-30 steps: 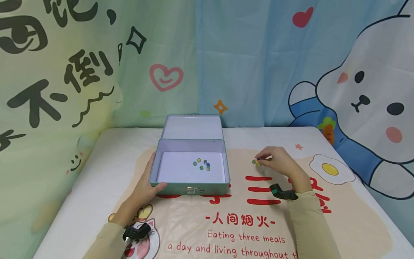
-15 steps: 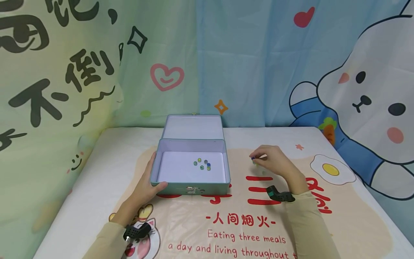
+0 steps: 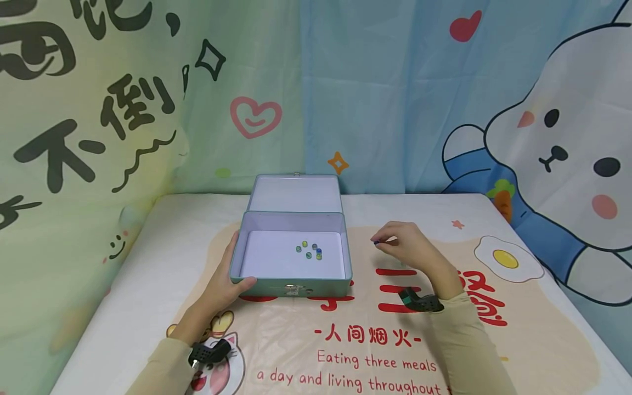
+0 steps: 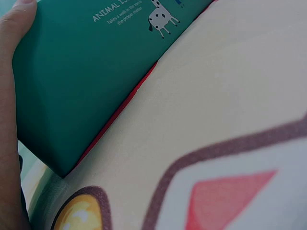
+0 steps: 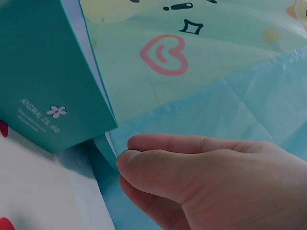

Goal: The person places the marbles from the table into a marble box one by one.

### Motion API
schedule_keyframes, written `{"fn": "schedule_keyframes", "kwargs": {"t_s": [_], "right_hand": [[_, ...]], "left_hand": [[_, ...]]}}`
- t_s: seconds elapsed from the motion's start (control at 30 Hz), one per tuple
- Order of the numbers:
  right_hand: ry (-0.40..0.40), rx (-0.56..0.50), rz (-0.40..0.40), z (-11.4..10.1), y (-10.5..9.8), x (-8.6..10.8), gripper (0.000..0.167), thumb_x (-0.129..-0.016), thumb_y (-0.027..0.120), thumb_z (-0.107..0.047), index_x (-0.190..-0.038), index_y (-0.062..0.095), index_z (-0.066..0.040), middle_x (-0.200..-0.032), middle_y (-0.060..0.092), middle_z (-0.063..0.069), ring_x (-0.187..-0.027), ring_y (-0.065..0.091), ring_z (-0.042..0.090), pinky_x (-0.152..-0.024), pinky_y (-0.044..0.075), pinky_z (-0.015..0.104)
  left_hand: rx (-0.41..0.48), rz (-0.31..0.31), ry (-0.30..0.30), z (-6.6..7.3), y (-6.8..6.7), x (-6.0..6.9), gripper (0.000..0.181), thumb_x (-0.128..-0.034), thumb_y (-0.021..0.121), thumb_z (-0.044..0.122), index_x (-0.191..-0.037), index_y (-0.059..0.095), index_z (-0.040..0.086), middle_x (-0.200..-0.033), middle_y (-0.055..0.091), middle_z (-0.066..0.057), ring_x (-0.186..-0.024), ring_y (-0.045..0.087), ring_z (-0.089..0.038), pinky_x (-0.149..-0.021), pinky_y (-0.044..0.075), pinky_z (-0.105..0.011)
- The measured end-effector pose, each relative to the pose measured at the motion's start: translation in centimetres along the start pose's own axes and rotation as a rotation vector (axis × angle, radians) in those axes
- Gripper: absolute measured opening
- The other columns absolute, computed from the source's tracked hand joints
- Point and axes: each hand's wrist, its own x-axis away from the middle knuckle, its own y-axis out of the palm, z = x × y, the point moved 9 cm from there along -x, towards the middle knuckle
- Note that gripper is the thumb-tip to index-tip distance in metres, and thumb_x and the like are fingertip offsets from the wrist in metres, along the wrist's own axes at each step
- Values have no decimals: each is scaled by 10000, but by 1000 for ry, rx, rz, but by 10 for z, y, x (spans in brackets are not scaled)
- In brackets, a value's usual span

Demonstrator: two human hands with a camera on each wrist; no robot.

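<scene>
While your right hand (image 3: 408, 244) is pinching a bead (image 3: 376, 242), the green tin (image 3: 323, 288) your left hand (image 3: 224, 281) is gripping is obstructing nine o'clock.

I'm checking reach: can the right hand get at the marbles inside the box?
Probably yes: the lid is open, so only the side wall of the box stands between the right hand and the marbles, though the fingers pinch something small and dark.
</scene>
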Motion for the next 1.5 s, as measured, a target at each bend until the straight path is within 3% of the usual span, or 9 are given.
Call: {"fn": "schedule_keyframes", "kwargs": {"t_s": [0.1, 0.6, 0.73, 0.97, 1.5], "right_hand": [[-11, -4, -5, -5, 2, -1, 160, -831, 710, -66, -986, 735, -98, -964, 695, 19, -877, 642, 163, -801, 545, 370], [-46, 1, -33, -31, 14, -6, 162, -841, 705, -79, -996, 737, -112, -985, 693, 5, -932, 650, 172, -806, 544, 365], [-38, -7, -47, -37, 17, -7, 160, -846, 699, -77, -996, 737, -118, -984, 689, -1, -940, 644, 166, -814, 543, 360], [-61, -13, -41, -46, 21, -8, 162, -840, 707, -83, -998, 738, -101, -973, 687, -10, -908, 638, 153, -813, 543, 356], [-98, 37, -73, -66, 39, -19, 180, -829, 722, -93, -1002, 746, -139, -982, 666, -29, -916, 621, 123, -803, 543, 302]], "left_hand": [[-4, 7, 8, -9, 0, -1, 1073, -757, 736, 308, -1521, -15, 354, -1601, 84, -77, -1413, 193, -351, -1055, 195, -625], [6, 6, 18, -7, -1, -1, 1072, -754, 738, 313, -1524, -8, 345, -1596, 95, -107, -1400, 212, -366, -1044, 209, -628], [14, -4, 5, 1, 0, -1, 1079, -756, 729, 264, -1533, -20, 286, -1591, 80, -147, -1397, 203, -401, -1042, 205, -643], [23, -16, -6, 29, 0, 2, 1073, -773, 715, 264, -1533, -22, 87, -1563, 63, -261, -1382, 175, -487, -1039, 187, -668], [13, -10, 5, 34, -2, 2, 1061, -762, 709, 206, -1531, -10, 75, -1559, 76, -267, -1376, 190, -492, -1039, 194, -654]]}}
